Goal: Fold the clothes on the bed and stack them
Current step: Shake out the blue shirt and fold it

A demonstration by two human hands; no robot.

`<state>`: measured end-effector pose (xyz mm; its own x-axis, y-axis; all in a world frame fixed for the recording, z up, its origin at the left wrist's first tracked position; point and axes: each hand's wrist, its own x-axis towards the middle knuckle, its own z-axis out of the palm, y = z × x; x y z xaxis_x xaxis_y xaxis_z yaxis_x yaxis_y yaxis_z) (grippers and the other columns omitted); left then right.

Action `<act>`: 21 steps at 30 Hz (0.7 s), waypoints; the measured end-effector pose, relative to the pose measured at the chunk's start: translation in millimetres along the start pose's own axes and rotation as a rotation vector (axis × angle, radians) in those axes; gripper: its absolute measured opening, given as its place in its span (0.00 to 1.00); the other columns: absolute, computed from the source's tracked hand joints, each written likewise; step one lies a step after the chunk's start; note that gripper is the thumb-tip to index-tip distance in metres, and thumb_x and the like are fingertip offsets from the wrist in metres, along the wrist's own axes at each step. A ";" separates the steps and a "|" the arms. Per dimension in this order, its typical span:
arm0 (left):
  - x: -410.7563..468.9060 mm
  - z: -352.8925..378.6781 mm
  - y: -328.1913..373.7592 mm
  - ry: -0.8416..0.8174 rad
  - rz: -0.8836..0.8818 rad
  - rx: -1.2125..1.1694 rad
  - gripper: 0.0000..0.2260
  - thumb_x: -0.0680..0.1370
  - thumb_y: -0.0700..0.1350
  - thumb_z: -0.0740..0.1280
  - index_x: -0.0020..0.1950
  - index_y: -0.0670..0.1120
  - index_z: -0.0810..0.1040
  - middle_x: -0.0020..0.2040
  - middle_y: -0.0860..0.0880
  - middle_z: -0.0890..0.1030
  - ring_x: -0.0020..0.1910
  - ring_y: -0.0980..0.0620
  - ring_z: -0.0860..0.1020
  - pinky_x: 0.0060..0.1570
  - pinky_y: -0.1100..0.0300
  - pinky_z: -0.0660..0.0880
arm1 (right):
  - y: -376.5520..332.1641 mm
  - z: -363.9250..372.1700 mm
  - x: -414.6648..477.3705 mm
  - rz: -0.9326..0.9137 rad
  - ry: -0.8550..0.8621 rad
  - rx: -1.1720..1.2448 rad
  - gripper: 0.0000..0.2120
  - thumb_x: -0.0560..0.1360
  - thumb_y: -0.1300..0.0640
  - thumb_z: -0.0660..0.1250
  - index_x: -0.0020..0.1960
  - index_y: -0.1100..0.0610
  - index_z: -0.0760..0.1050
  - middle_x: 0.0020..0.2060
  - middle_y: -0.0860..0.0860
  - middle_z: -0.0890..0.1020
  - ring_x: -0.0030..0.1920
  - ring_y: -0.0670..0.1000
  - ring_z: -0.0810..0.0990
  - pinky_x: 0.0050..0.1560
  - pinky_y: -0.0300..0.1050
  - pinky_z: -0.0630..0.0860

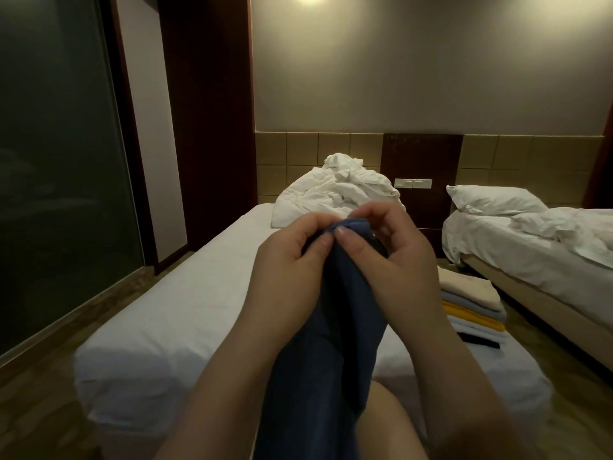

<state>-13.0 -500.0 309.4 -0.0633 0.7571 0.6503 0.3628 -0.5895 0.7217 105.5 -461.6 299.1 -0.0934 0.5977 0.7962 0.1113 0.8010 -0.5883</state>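
Note:
A dark blue garment hangs down in front of me over the near end of the white bed. My left hand and my right hand are held close together at its top edge, each pinching the cloth between thumb and fingers. The garment's lower part runs out of the frame at the bottom. A stack of folded clothes lies on the bed's right side, beige on top, then pale blue, yellow, white and black layers.
A crumpled white duvet is heaped at the head of the bed. A second bed with a pillow stands to the right across a narrow aisle. A dark glass wall runs along the left.

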 end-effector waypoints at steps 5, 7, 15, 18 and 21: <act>0.5 -2.2 -0.2 -0.013 0.060 0.034 0.11 0.79 0.41 0.60 0.51 0.59 0.74 0.44 0.63 0.77 0.48 0.72 0.74 0.44 0.79 0.69 | -0.9 0.9 -2.0 -0.168 0.003 -0.049 0.09 0.72 0.50 0.67 0.48 0.42 0.69 0.44 0.36 0.77 0.46 0.40 0.78 0.43 0.30 0.73; 0.0 -4.4 -0.2 -0.009 0.083 0.037 0.13 0.79 0.41 0.61 0.51 0.61 0.70 0.43 0.62 0.78 0.47 0.68 0.76 0.42 0.77 0.71 | -1.5 -0.8 -1.7 -0.187 -0.020 -0.067 0.06 0.72 0.49 0.65 0.47 0.42 0.70 0.43 0.34 0.76 0.45 0.39 0.77 0.43 0.29 0.72; 0.7 -7.2 -0.3 -0.046 0.102 0.262 0.08 0.74 0.44 0.66 0.44 0.57 0.70 0.41 0.60 0.76 0.46 0.68 0.74 0.38 0.75 0.73 | -1.1 -12.1 7.0 -0.124 0.034 -0.073 0.14 0.72 0.62 0.69 0.41 0.43 0.71 0.39 0.33 0.77 0.44 0.36 0.77 0.42 0.27 0.72; 0.6 -5.3 -4.6 -0.061 0.100 0.329 0.05 0.72 0.49 0.67 0.45 0.54 0.73 0.40 0.59 0.77 0.45 0.66 0.74 0.40 0.71 0.74 | -1.2 -14.8 9.3 -0.145 0.047 -0.129 0.15 0.73 0.61 0.69 0.42 0.42 0.70 0.38 0.34 0.77 0.44 0.35 0.76 0.42 0.26 0.71; -0.1 -2.2 -5.1 -0.030 0.130 0.379 0.07 0.71 0.52 0.68 0.42 0.49 0.76 0.36 0.56 0.77 0.43 0.59 0.74 0.38 0.69 0.71 | 0.3 -15.0 9.2 -0.170 0.063 -0.192 0.15 0.72 0.61 0.70 0.42 0.42 0.70 0.38 0.38 0.77 0.44 0.35 0.76 0.44 0.26 0.71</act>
<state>-16.9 -497.8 306.2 0.0309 0.6938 0.7195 0.6834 -0.5399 0.4914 119.5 -456.3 308.4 -0.0656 0.4469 0.8922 0.2856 0.8651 -0.4123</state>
